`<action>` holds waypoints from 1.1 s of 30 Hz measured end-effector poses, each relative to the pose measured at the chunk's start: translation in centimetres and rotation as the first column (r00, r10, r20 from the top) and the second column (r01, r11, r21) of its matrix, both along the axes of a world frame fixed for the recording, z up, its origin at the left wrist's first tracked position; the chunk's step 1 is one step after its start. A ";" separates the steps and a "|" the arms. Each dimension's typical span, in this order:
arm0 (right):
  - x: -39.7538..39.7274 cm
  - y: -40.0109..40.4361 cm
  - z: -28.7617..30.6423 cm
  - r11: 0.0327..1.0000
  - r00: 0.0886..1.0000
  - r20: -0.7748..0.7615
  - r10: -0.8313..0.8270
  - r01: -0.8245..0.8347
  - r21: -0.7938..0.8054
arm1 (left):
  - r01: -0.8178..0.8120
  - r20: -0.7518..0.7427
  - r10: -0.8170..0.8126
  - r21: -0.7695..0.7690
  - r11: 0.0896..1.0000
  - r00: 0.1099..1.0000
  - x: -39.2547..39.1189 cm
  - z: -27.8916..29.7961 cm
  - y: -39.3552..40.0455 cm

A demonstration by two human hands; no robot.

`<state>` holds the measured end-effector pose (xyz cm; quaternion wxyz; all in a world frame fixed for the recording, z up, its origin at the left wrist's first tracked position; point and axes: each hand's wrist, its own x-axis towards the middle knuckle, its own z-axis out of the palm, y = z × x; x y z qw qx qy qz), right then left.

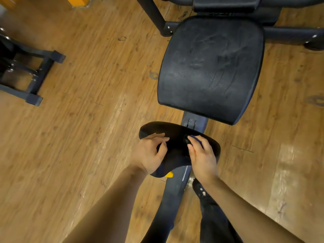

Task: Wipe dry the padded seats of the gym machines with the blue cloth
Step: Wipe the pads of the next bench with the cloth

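- Wood-plank floor (pixel 87 120), glossy, scuffed; gym machine frames standing on it.
- Nearest: person's leg in dark trousers and a dark shoe (pixel 199 189) on the floor, just right of the machine's dark base beam (pixel 172 190).
- Small black padded seat (pixel 177 137) sits over that beam, both hands on it. Yellow tab (pixel 169 174) pokes out under its near edge.
- Left hand (pixel 150 155): palm on the seat's left side, fingers loosely curled on the pad, grip not closed round anything I can see.
- Right hand (pixel 201 156): lying on the seat's right half, fingers pressed together over the blue cloth (pixel 196 138). Only a thin blue strip of cloth shows past the fingertips; the rest is hidden under the hand. Pressing versus pinching: cannot tell.
- Beyond the seat: large black back pad (pixel 210 67), surface creased and dull with smeary marks.
- Past that: another black pad (pixel 226 4) at the top edge, dark cross tubes either side.
- Far left: separate dark machine base (pixel 35 74) with metal feet, well apart.
- Top left corner: orange object (pixel 77 0), cut off by the frame.
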<state>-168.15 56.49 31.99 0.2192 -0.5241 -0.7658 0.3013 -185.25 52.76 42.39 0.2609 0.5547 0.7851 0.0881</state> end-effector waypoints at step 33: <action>1.0 -4.2 -3.3 0.971 0.973 -0.001 -0.232 0.232 0.056 | -0.031 -0.039 0.033 0.054 0.998 0.999 -0.1 -0.7 -0.3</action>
